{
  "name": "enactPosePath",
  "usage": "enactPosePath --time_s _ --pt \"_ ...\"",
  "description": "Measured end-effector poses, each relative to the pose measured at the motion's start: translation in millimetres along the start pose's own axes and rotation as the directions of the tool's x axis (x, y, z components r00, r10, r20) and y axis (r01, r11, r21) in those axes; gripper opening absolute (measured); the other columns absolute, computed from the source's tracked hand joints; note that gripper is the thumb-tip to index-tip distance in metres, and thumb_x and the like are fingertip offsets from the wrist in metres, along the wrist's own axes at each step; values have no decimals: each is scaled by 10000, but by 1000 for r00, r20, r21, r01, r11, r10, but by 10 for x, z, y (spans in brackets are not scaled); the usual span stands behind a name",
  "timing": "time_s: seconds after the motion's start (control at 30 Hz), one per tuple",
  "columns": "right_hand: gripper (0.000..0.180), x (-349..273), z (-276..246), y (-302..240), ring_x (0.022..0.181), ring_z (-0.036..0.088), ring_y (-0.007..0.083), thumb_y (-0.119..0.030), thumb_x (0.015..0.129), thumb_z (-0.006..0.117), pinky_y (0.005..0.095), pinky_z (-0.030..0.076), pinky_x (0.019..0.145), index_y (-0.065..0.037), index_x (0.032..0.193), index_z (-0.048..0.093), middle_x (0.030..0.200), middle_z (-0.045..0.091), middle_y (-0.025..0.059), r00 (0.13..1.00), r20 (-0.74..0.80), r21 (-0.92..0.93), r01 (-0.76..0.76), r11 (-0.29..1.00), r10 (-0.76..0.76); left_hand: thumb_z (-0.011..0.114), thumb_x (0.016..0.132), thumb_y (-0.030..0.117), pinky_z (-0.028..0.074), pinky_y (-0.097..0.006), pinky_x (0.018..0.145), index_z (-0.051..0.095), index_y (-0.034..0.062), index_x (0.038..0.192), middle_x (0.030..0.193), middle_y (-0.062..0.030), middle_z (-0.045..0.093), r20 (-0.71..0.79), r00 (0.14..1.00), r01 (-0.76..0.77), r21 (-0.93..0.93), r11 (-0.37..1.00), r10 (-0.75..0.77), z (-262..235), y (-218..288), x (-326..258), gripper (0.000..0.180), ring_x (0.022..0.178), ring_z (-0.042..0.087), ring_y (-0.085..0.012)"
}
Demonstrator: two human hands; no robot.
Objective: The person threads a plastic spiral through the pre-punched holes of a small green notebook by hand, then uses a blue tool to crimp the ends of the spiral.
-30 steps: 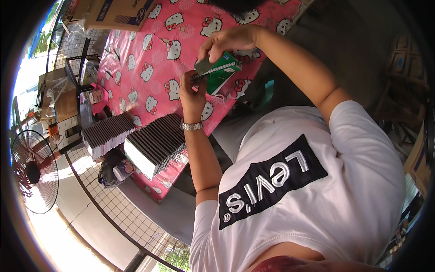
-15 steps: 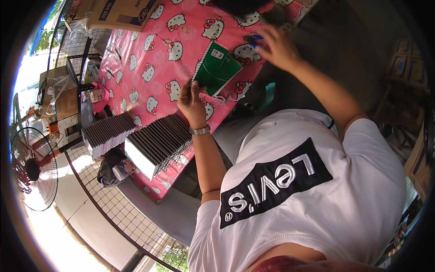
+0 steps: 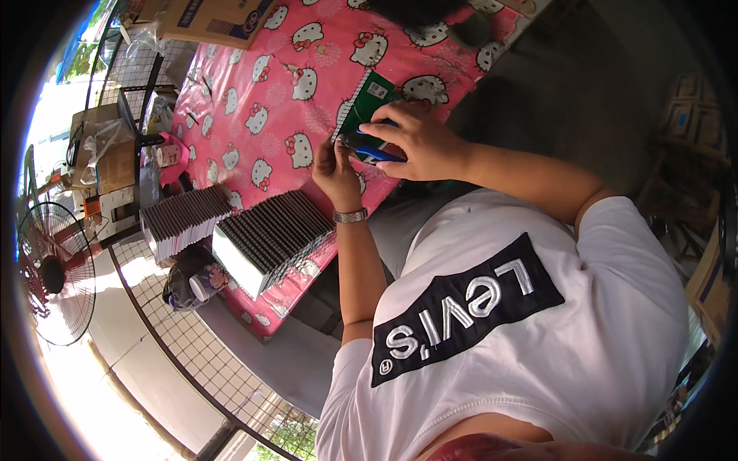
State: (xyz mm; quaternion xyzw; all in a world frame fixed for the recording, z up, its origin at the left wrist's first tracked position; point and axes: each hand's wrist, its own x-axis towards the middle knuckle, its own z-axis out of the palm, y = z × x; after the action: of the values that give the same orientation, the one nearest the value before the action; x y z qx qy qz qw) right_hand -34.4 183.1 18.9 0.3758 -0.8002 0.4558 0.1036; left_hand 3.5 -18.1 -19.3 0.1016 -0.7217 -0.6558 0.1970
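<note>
A green spiral notebook (image 3: 378, 86) lies tilted on the pink cartoon-print tablecloth (image 3: 269, 131), its white wire binding along the left edge. At the notebook's near corner, my left hand (image 3: 337, 173) is closed on it with fingers pinched. My right hand (image 3: 427, 142) is wrapped round blue-handled pliers (image 3: 378, 154). Their jaws are at the near end of the binding, next to my left fingertips. Whether the jaws touch the wire is too small to tell. My right hand and the pliers cover much of the notebook's cover.
Two rows of stacked spiral notebooks, a larger one (image 3: 277, 234) and a smaller one (image 3: 184, 219), stand left of my left forearm. Beside them are a cup (image 3: 204, 286) and a dark bag (image 3: 178, 284). A cardboard box (image 3: 219, 21) sits at the far left; a fan (image 3: 55, 273) stands leftmost.
My right hand has brought the pliers from beyond the notebook's right side, leftward and nearer, to the binding's end by my left hand. The left hand has shifted slightly right.
</note>
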Motion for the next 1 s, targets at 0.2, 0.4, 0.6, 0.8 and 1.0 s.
enactPosePath --time_s 0.2,0.4,0.6,0.8,1.0 --pt "547 36 57 -82 1039 567 276 -218 776 745 390 460 938 -57 1271 577 1138 557 146 958 214 170 -228 959 190 599 918 -52 523 -234 738 641 -64 1128 967 -77 696 -52 998 -44 51 998 47 56 1 -35 215 838 648 -111" --pt "521 7 -24 35 1053 575 279 -215 816 740 364 443 959 -32 1271 563 1166 576 152 928 303 517 -350 781 215 637 868 -74 518 -263 752 662 -60 1072 948 -86 713 -73 956 -236 386 892 284 -25 444 -29 206 862 664 -163" --pt "528 -310 -377 1311 1090 547 361 -161 774 705 451 459 927 -80 1269 540 1151 544 168 944 -35 -251 -325 912 327 579 848 59 514 -313 660 676 19 892 843 -87 675 235 606 -438 896 73 760 -967 2483 179 114 725 635 -202" --pt "355 427 -287 1380 1084 573 312 -181 822 677 426 477 919 -55 1150 620 1117 591 127 988 -58 -319 -152 935 141 539 892 118 489 -398 790 685 60 968 914 -112 676 -36 989 41 999 -34 141 -1949 2040 282 175 854 639 -280" --pt "301 974 -180 1754 980 586 335 -315 816 709 460 490 852 -66 982 679 1020 619 147 950 -215 -514 -306 801 225 581 936 150 470 -397 933 625 -5 1212 1283 -197 577 -218 965 161 930 330 143 -2041 1805 -142 320 1175 569 -317"
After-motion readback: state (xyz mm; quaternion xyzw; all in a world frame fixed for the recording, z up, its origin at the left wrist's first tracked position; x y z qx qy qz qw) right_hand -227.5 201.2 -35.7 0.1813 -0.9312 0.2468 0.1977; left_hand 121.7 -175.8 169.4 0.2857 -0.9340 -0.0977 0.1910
